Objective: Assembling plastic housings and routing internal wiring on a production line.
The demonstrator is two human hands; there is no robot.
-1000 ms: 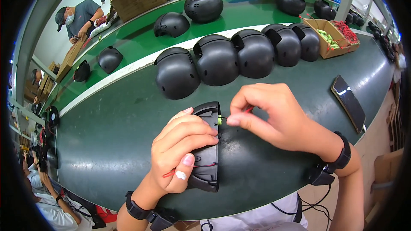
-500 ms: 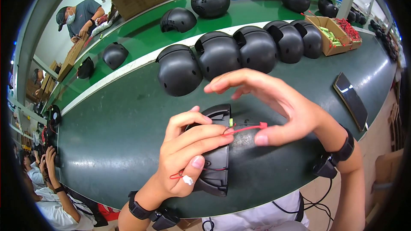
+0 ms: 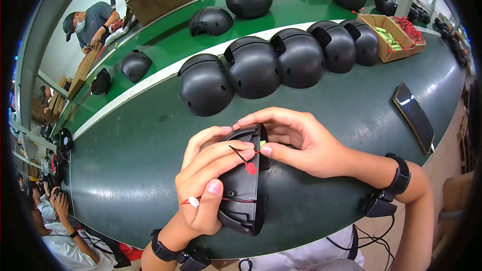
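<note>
**Shell held on edge over the green belt**

Shell stands on edge between my hands, above the belt. My left hand wraps it, fingers curled, thumb pressing the red wire. My right hand pinches a small green piece at the rim. Helmets sit behind; a phone lies to the right.

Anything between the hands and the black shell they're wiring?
Nothing visible. The left hand already grips the black helmet shell from its left side, and the right hand pinches the thin wire with the red tag right at the shell's edge. The row of finished helmets sits farther back, apart.
</note>
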